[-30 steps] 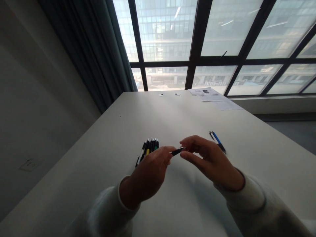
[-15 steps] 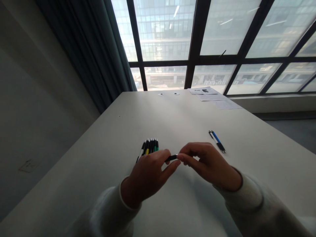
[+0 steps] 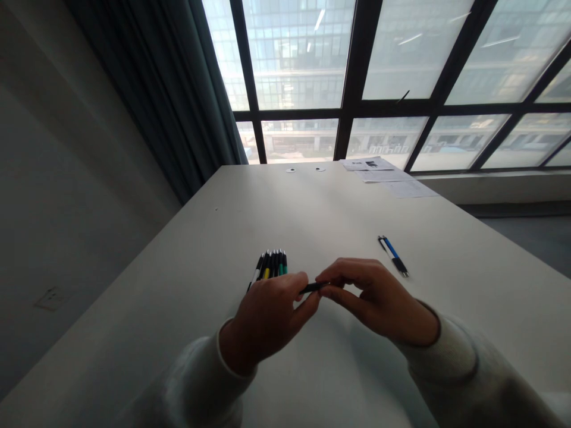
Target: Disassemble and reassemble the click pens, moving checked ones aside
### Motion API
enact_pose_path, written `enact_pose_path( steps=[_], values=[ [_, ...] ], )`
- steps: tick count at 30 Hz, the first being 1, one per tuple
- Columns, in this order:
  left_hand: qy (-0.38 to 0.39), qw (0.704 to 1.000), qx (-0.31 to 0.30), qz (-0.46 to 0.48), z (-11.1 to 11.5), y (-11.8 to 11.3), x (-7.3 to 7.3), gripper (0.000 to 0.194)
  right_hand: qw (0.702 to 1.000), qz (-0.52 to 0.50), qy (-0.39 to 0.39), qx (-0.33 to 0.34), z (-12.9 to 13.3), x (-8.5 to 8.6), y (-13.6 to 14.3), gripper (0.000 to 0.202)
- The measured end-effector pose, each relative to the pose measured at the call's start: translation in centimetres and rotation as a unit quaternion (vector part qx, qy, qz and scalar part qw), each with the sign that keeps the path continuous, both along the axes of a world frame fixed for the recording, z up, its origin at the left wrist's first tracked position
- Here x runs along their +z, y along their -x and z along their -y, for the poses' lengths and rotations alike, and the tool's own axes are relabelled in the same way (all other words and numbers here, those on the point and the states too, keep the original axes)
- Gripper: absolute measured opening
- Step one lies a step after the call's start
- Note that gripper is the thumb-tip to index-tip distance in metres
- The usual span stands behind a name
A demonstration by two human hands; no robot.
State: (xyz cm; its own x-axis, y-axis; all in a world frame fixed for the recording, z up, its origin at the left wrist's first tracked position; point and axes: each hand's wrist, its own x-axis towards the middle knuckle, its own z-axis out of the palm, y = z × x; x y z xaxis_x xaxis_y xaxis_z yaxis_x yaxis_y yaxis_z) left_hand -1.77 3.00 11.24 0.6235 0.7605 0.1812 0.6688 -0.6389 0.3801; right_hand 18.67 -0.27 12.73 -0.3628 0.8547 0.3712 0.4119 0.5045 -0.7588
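Between my two hands is a dark pen, held above the table. My left hand is closed on it, thumb and fingers around its left part, which the hand hides. Pinching the pen's right end are the fingertips of my right hand. Just beyond my left hand lies a row of several pens side by side, black at the far ends with white, yellow and green barrels; the hand covers their near ends. Farther right, apart from my right hand, two pens lie together, one blue and one white with black.
The white table stretches away toward the windows. Printed papers lie at its far right edge, and two small white discs sit at the far edge. A dark curtain hangs at the left.
My right fingertips have shifted slightly on the pen's end, and the thumbs now sit closer together. The pen stays between both hands; the pens on the table have not moved.
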Motion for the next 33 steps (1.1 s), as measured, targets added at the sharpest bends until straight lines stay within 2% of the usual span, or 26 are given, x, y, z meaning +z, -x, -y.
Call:
enact_pose_path(
  steps=[4, 11, 19, 23, 25, 28, 33],
  values=[
    [0.013, 1.0, 0.001, 0.009, 0.0, 0.0, 0.0, 0.029, 0.999, -0.026, -0.018, 0.02, 0.1, -0.1, -0.1, 0.014],
    [0.006, 1.0, 0.004, 0.016, 0.0, 0.2, -0.3, 0.037, 0.999, -0.038, 0.008, -0.016, 0.1, -0.1, -0.3, 0.015],
    [-0.012, 0.999, 0.026, 0.038, -0.2, 0.4, -0.5, 0.045, 0.999, -0.039, -0.002, 0.001, 0.1, 0.2, -0.5, 0.018],
    [-0.001, 0.999, 0.025, 0.042, -0.1, 0.4, -0.4, 0.045, 0.999, -0.02, -0.003, -0.043, -0.1, -0.1, -0.9, 0.017],
    [0.0, 0.999, 0.029, 0.04, -0.1, 0.4, -0.4, 0.045, 0.997, 0.018, -0.007, -0.077, -0.6, -0.6, -1.4, 0.016],
    [-0.008, 0.999, 0.033, 0.037, -0.2, 0.4, -0.4, 0.046, 0.985, 0.14, 0.001, -0.101, -1.7, -2.1, -2.1, 0.014],
    [-0.006, 0.999, 0.043, 0.02, -0.3, 0.0, -0.6, 0.046, 0.938, 0.326, 0.092, -0.072, -3.1, -5.6, -2.9, 0.01]
  ],
)
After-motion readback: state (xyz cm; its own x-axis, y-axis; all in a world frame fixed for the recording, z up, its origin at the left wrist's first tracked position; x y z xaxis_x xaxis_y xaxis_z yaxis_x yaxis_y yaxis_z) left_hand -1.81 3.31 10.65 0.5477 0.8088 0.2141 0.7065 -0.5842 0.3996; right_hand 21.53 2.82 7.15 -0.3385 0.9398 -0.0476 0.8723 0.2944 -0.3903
